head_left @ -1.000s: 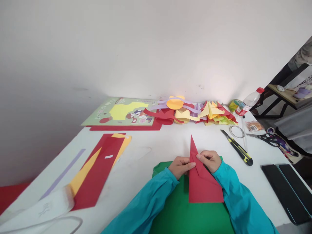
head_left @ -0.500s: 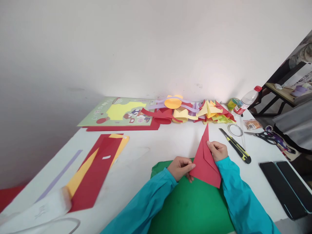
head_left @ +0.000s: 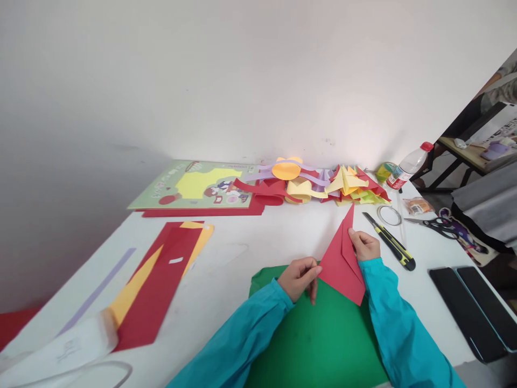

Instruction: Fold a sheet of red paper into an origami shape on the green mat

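head view, red paper in right hand; some fingertips hidden

Folded red paper, matt, smooth.

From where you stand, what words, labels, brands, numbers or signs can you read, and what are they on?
I can't read any reliably.
Green picture sheet: lettering, too blurred.
Red-capped bottle: label print, too small.
White device: marks, blurred.
Lettering at the far right: blurred.
Small orange packet: label, too small.
Folded red paper: no writing visible.
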`<state>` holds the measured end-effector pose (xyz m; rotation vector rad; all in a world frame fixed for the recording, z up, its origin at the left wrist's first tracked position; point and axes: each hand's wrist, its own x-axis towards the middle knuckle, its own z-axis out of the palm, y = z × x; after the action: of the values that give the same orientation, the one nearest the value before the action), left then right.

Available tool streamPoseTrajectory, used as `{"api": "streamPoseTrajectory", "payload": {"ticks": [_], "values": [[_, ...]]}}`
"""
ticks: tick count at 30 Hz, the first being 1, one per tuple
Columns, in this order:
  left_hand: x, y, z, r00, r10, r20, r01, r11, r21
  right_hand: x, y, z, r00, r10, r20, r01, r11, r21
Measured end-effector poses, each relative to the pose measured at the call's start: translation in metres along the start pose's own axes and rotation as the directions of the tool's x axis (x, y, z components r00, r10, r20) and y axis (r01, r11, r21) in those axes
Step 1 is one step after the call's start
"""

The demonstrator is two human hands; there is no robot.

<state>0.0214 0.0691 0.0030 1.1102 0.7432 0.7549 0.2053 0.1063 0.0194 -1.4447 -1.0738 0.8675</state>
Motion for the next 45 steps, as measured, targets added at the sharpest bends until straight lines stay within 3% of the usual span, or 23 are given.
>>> {"api": "streamPoseTrajectory", "payload": {"ticks": [5,11,12,17,23,31,38,45], "values": [[-0.002,0.002,-0.003,0.998,0.053,0.03,-0.054,0.998,0.029,0.0,-0.002,-0.002,0.997,-0.009,0.072,0.008,1.0,0.009],[0.006,0.003,-0.005,0.961,0.186,-0.207,-0.208,0.974,-0.092,-0.019,-0.001,0.011,0.947,-0.011,0.322,0.004,1.0,0.022],[0.007,0.004,-0.005,0.952,0.187,-0.241,-0.221,0.967,-0.126,-0.024,0.0,0.014,0.929,-0.008,0.37,0.002,1.0,0.016],[0.007,0.003,-0.006,0.909,0.191,-0.369,-0.261,0.954,-0.147,-0.039,0.001,0.022,0.753,-0.004,0.658,0.046,0.998,-0.047],[0.01,-0.005,-0.013,0.896,0.146,-0.42,-0.241,0.953,-0.185,-0.032,0.001,0.02,0.716,-0.024,0.698,0.098,0.993,-0.066],[0.011,-0.007,-0.013,0.93,0.042,-0.366,-0.163,0.939,-0.305,-0.032,-0.001,0.017,0.728,0.002,0.685,0.036,0.998,-0.042],[0.007,-0.005,-0.008,0.938,0.026,-0.346,-0.116,0.964,-0.24,-0.03,0.005,0.016,0.769,-0.007,0.64,0.058,0.997,-0.059],[0.005,-0.005,-0.007,0.946,0.034,-0.321,-0.108,0.971,-0.215,-0.028,0.008,0.019,0.728,0.024,0.685,0.039,0.996,-0.076]]}}
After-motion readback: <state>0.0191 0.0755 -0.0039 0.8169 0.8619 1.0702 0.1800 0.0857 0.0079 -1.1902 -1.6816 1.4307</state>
